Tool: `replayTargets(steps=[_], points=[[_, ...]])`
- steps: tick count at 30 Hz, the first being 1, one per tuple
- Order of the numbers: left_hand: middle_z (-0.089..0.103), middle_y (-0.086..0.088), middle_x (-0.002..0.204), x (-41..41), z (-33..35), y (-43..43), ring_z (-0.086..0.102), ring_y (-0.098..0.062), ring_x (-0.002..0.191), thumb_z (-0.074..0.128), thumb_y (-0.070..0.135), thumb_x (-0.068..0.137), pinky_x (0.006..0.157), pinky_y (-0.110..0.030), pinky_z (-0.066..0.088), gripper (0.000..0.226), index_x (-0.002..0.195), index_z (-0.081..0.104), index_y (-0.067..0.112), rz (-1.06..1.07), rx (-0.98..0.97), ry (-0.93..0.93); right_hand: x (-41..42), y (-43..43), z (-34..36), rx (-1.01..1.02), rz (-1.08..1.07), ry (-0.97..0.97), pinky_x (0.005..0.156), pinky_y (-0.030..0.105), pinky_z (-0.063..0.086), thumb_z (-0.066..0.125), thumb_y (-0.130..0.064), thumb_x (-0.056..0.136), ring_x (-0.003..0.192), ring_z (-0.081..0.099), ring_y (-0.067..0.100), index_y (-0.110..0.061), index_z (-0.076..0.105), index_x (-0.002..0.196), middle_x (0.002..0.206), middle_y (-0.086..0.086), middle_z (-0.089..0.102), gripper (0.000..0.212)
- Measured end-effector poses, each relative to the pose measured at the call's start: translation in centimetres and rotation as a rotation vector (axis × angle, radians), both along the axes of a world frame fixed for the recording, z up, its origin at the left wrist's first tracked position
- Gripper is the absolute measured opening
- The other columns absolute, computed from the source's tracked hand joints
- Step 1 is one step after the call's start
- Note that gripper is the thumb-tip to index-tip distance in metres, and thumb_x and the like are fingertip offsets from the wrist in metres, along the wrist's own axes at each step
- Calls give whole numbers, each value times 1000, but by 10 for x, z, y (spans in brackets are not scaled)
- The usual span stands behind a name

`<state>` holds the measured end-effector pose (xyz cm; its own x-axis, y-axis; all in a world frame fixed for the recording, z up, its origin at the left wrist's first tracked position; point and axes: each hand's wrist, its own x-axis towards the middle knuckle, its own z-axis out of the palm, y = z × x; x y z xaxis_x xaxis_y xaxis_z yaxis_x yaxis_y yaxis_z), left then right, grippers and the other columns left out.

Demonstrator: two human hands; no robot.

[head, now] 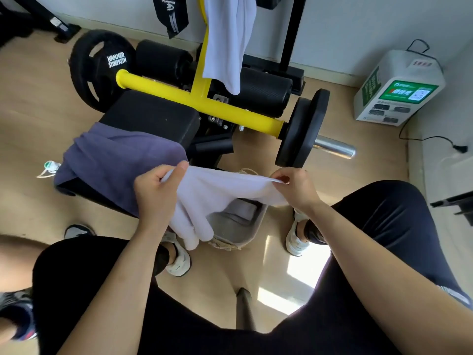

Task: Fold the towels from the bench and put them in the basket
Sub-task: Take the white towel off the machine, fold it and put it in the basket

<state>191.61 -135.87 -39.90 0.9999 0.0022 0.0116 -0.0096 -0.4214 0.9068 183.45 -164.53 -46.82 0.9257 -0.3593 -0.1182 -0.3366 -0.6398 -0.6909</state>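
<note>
Both hands, left [156, 187] and right [291, 187], pinch the white towel [217, 190] over the basket [238, 226], mid-fold. Next, I think, bring the corners together.

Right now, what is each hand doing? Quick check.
Left hand: pinching one edge of the white towel.
Right hand: pinching the opposite edge of the same towel.

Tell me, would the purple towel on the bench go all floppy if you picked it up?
Probably floppy: the purple towel droops over the edge of the bench and follows its shape. Likely light too, since the similar white towel sags between the left hand and right hand, held in just a light pinch.
</note>
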Motion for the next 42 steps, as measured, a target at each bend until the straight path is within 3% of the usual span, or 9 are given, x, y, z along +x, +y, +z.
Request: replayTargets(steps=[5, 12, 16, 20, 22, 25, 28, 34, 42], points=[[52, 9, 52, 14, 0, 13, 46, 2, 51, 65, 30, 96, 49, -7, 35, 39, 64, 60, 8, 131, -37, -20, -4, -17, 8, 26, 8, -5, 74, 42, 55, 66, -3, 87, 80, 67, 27, -4, 78, 89, 86, 14, 75, 12], [64, 3, 69, 12, -7, 4, 54, -1, 63, 63, 33, 97, 62, -24, 44, 30, 75, 66, 13, 7, 44, 77, -7, -7, 36, 318, 0, -103, 56, 28, 56, 77, -11, 86, 65, 63, 19, -5, 74, 95, 86, 13, 73, 11], [67, -6, 70, -1, -4, -12, 57, -7, 66, 64, 32, 98, 66, -30, 47, 30, 75, 67, 14, -209, 29, 153, -8, 8, 39, 335, 62, -138, 67, 42, 58, 79, -17, 84, 79, 68, 29, -13, 77, 94, 86, 8, 74, 10], [69, -5, 73, -11, -7, -24, 64, -24, 72, 62, 33, 100, 66, -37, 49, 24, 82, 72, 20, -531, 41, 173, -8, 28, 45, 396, 176, -154, 68, 23, 50, 81, -13, 82, 67, 56, 13, -16, 70, 120, 77, 8, 63, 40], [68, 1, 74, -14, -9, -30, 62, -16, 71, 61, 32, 99, 65, -27, 47, 19, 85, 72, 27, -661, 11, 203, -8, 39, 50, 434, 259, -121, 67, 16, 45, 79, -11, 83, 67, 50, 2, -15, 66, 128, 76, 4, 58, 47], [69, 6, 78, -17, -13, -37, 61, -10, 74, 62, 29, 100, 66, -20, 46, 15, 92, 72, 24, -760, -5, 214, -9, 48, 51, 417, 344, -109, 68, 24, 50, 76, -12, 87, 70, 56, 10, -11, 74, 111, 81, 4, 68, 24], [73, 3, 84, -16, -16, -37, 68, -18, 81, 63, 34, 97, 70, -32, 52, 15, 99, 74, 23, -744, 11, 166, -10, 43, 54, 431, 309, -89, 63, 21, 48, 72, -10, 90, 68, 57, 7, -10, 73, 90, 80, 6, 70, 1], [75, 4, 85, -12, -23, -29, 73, -19, 79, 70, 16, 94, 67, -40, 60, 13, 105, 74, 22, -650, 102, 7, -12, 26, 70, 548, 257, -156, 58, 22, 47, 67, -10, 94, 68, 60, 14, 1, 68, 96, 84, 16, 68, 11], [74, 2, 77, -2, -43, -24, 71, -11, 71, 73, 1, 84, 60, -27, 58, 18, 98, 76, 11, -528, 222, -234, -11, 7, 84, 669, 24, -374, 55, 26, 47, 64, -10, 96, 67, 57, 17, -9, 66, 93, 78, 7, 63, 4]])
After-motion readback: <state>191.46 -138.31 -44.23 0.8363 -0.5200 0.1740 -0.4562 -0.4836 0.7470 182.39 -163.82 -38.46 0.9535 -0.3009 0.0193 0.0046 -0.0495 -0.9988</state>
